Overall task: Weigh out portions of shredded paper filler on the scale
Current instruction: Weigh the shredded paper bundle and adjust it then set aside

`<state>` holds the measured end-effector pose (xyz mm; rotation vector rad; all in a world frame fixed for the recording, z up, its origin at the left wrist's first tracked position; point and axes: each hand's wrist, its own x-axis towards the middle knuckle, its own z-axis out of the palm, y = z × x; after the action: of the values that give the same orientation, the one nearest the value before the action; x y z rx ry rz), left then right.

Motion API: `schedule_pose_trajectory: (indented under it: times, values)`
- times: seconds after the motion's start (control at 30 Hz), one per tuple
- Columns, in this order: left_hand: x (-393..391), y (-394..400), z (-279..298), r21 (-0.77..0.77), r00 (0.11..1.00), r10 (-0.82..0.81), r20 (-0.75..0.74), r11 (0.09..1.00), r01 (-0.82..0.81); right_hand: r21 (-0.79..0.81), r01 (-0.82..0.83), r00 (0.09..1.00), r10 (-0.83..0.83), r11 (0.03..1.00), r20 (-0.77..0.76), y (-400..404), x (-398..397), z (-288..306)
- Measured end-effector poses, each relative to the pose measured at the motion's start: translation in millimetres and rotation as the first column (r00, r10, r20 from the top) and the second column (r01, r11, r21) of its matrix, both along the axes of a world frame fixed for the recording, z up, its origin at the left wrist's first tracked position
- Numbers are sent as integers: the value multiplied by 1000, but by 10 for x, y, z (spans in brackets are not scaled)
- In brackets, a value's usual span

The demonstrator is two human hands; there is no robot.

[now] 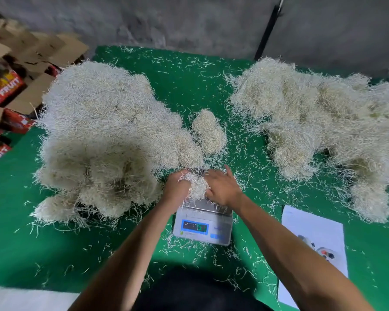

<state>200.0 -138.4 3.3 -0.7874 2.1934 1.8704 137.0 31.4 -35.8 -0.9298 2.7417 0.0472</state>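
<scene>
Your forearms come in from the bottom edge and meet over the scale point(202, 223), which sits on the green table point(54, 254) just ahead of you. Display lit, digits too blurred to read.

Hands: left hand point(176, 187) & right hand point(222, 189) cup a small wad of shredded paper point(197, 186) from either side, over the scale's steel pan. Left fingers curl into the wad; right hand's fingers wrap its other side, thumb up. Can't tell if the wad's full weight is on the pan or partly carried by you.

Stock: big pile point(103, 135) on your left, touching the scale area at its near edge. Second pile point(323, 122) on your right, well apart from the scale. A small clump point(209, 131) sits between them, just beyond the pan. Loose strands all over the cloth. White sheet point(312, 243) near right w/ some small objects on it, can't ID. Cartons point(16, 86) stacked far left.

Step, as I read it: portion on/at the pan, being shaped or trimmed to weight. Which pile is raw & which is weighed, not clear.

Next move calls for: let go fully so the reading settles w/o hand pressure, check the display, then add or pull a pinch. Keep stray strands from the left pile off the pan, else the reading may be skewed.
</scene>
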Motion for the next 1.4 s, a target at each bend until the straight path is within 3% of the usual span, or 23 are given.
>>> schedule_pose_trajectory:
  times: [0.1,0.23,0.47,0.6,0.73,0.83,0.93,1.0,1.1,1.17,1.27,1.4]
  values:
    - [28,89,131,273,976,113,184,948,-161,20,104,994,-104,994,22,-193,-14,103]
    - [80,118,264,474,977,175,120,855,-212,21,192,981,-193,981,20,-486,-61,294]
    - [-144,80,355,311,894,441,73,842,-441,61,257,966,-257,965,6,-843,-248,646]
    - [-166,-14,417,268,884,468,5,851,-452,70,322,942,-327,944,73,-1003,-324,622]
    - [195,20,464,217,942,331,-55,925,-312,117,454,885,-462,883,53,-561,-716,760]
    - [107,-252,268,202,889,458,19,869,-452,112,514,854,-520,850,29,-392,-846,895]
    - [-60,-360,277,139,928,371,4,919,-368,50,445,894,-447,894,30,-533,-793,893]
    - [-137,-344,345,89,974,225,-24,971,-222,59,442,895,-444,895,41,-628,-704,858]
    - [-220,-298,432,19,995,-9,95,1000,8,70,417,908,-418,906,1,-733,-642,845]
    - [-212,-334,413,76,995,-56,80,996,50,88,447,893,-449,890,10,-699,-668,879]
    - [-39,-565,301,208,991,-64,-118,974,87,99,547,834,-552,831,19,-445,-680,865]
    - [160,-924,114,321,955,278,-105,918,-232,89,609,784,-616,788,78,-125,-654,815]
